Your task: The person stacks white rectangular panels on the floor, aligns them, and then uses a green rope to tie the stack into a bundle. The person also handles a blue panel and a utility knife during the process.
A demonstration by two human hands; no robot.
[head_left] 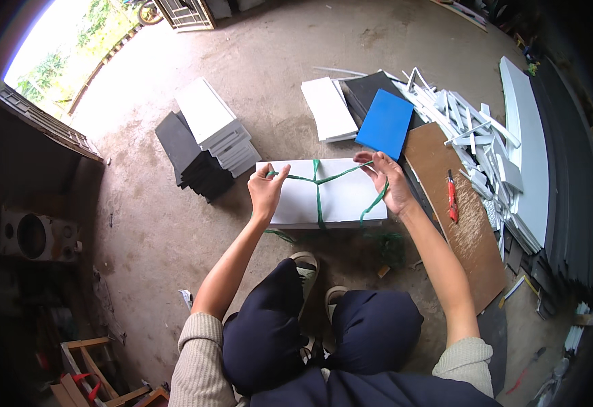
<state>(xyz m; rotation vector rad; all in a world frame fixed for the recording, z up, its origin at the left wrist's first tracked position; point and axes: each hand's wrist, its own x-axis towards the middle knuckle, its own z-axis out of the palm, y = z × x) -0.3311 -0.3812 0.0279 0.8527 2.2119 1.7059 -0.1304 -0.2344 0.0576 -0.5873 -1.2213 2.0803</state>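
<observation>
**While both hands pull on the twine, the bundle stays put**

Since the green twine (316,181) crosses right around the middle of the white bundle (347,203), I'd guess the hands are set wide apart so the pull stays even and the crossing doesn't drift. The left hand (267,192) is closed up tight, pinching the strand between thumb and fingers over the bundle's left end. The right hand (393,188) is more loosely curled, with the line running into its fingers and a loose tail hanging down over the right end.

The bundle's flat on the floor (154,271), just past the shoes (304,268), probably there so both arms get an easy straight reach. Broad white face is up, long axis runs left to right, and one long edge faces the person. One strand goes across the short way, the other roughly lengthwise. Both ends look alike, so no real "front" that I can see.

The red cutter (452,197) lies off to the right on a brown board (439,163), likely parked within reach.
</observation>
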